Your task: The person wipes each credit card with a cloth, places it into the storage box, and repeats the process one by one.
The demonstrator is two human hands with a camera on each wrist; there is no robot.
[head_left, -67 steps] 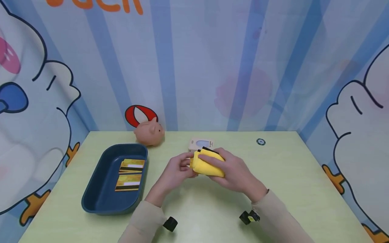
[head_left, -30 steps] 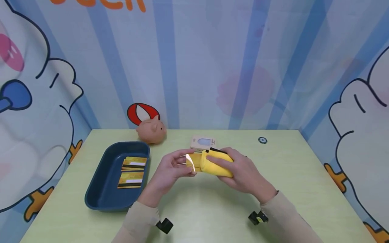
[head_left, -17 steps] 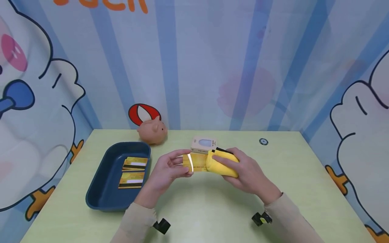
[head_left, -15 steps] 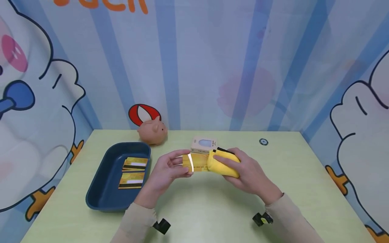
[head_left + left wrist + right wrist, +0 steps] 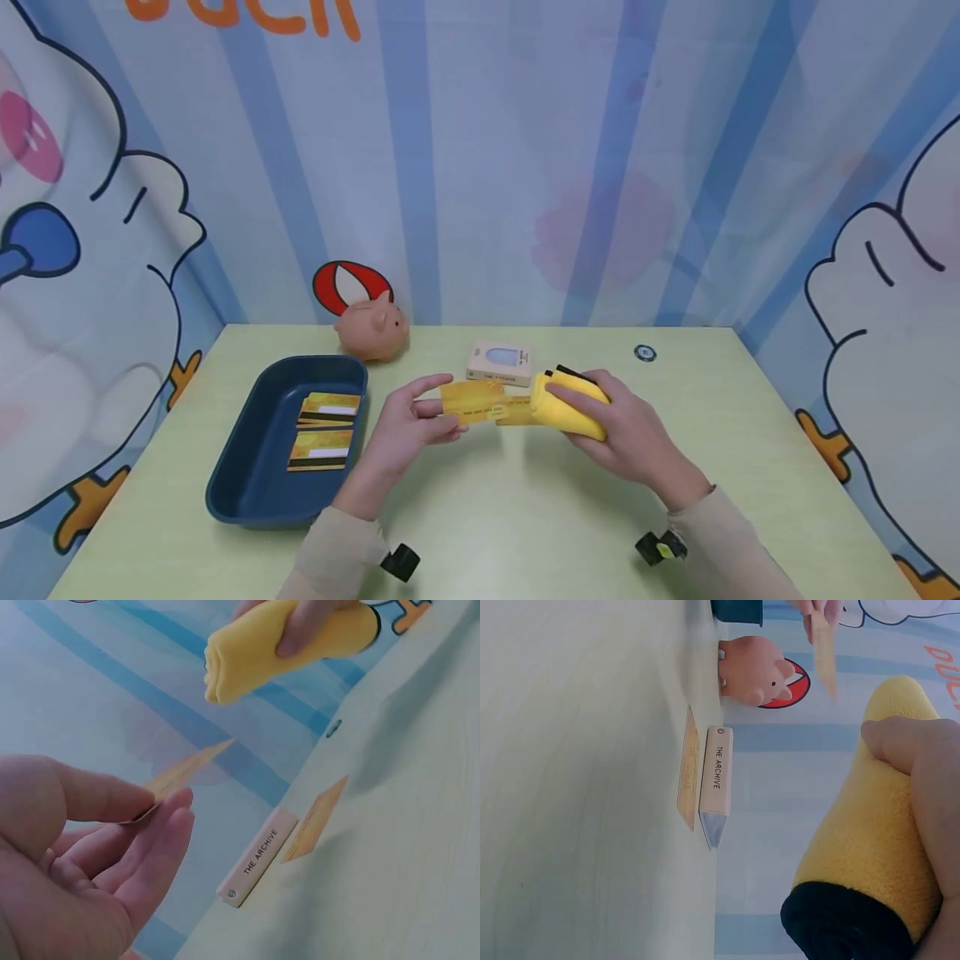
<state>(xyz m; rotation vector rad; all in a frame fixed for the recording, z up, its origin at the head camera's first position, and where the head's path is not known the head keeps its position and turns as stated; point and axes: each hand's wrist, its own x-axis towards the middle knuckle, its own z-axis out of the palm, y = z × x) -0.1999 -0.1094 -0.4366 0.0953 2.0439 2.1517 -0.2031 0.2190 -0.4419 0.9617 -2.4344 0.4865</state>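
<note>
My left hand (image 5: 408, 425) pinches a gold bank card (image 5: 471, 402) between thumb and fingers. In the left wrist view that card (image 5: 187, 769) is nearly edge-on. My right hand (image 5: 633, 433) grips a soft yellow pouch (image 5: 566, 404) with a black end, its folded mouth facing left. A second gold card (image 5: 519, 410) shows between the held card and the pouch in the head view. Both wrist views show this second card (image 5: 316, 821) (image 5: 688, 771) apart from either hand, low beside the small pale box (image 5: 717, 769). The inside of the pouch is hidden.
A dark blue tray (image 5: 225, 479) at the left holds several gold cards (image 5: 318, 450). At the back stand a pink piggy bank (image 5: 372, 331) and the pale box marked THE ARCHIVE. A round dark token (image 5: 645, 353) lies at the back right of the table (image 5: 750, 467).
The hands have drawn apart, the pouch moving right. The card, earlier hidden in the pouch mouth, is now out in my left hand, and a second card has come into view.
</note>
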